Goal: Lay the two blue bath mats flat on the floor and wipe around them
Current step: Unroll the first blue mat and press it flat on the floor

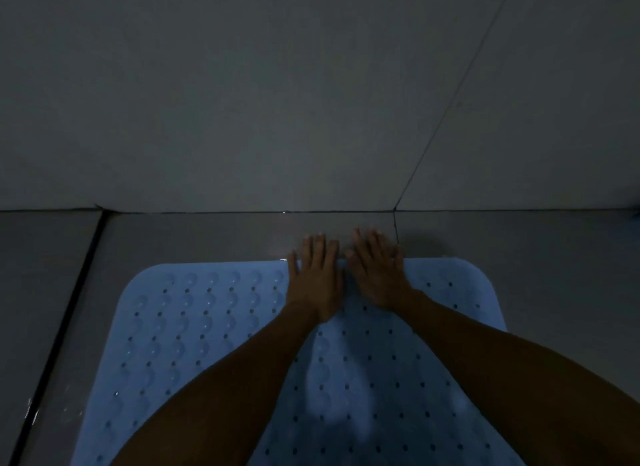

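One blue bath mat (194, 327) with small holes and round bumps lies flat on the grey floor, its far edge close to the wall. My left hand (317, 278) rests palm down on the mat's far edge, fingers spread and reaching onto the floor. Beside it my right hand (377, 271) also lies palm down over the same edge, fingers apart. Neither hand holds anything. Both forearms cover the middle of the mat. A second mat is not in sight.
A grey tiled wall (277, 101) rises just beyond the mat. A dark groove (69, 302) runs along the floor on the left. Wet drops glint on the floor (45, 410) at lower left. The light is dim.
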